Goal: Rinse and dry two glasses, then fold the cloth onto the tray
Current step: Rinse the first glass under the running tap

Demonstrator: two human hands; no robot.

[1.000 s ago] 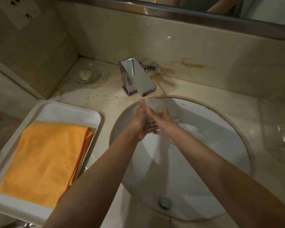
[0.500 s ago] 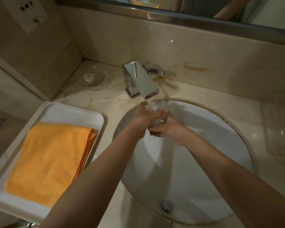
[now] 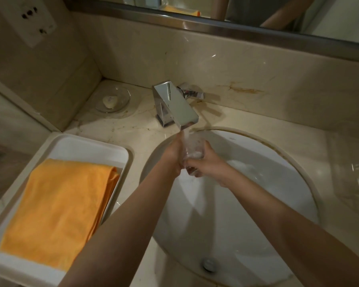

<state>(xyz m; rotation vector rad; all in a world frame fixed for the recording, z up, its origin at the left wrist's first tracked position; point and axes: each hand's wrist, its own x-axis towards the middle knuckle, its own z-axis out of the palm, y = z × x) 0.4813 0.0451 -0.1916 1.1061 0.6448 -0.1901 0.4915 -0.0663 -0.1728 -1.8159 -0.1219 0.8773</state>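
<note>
A: Where was the glass [image 3: 192, 155]?

B: It was under the tap [image 3: 175, 105], over the far side of the sink [image 3: 294, 162]. Water ran down right into it.

A: Who held it?

B: Both hands did. The left hand [image 3: 173, 155] was wrapped around its left side. The right hand [image 3: 208, 163] was closed around its right side and low part. So both hands gripped the same glass.

A: Was it hard to hold?

B: I think so. It was wet, so it would be slippery. It was thin and clear, so it could break if it hit the sink. It looked light. I think the best place to hold it was around the middle, with fingers all the way round, not by the rim.

A: Where was the cloth [image 3: 58, 210]?

B: The orange cloth lay folded in the white tray [image 3: 87, 145], on the table to the left of the sink. It looked soft and dry.

A: And the other glass?

B: Something clear stood on the table at the far right, but it was too blurry to tell.
</note>
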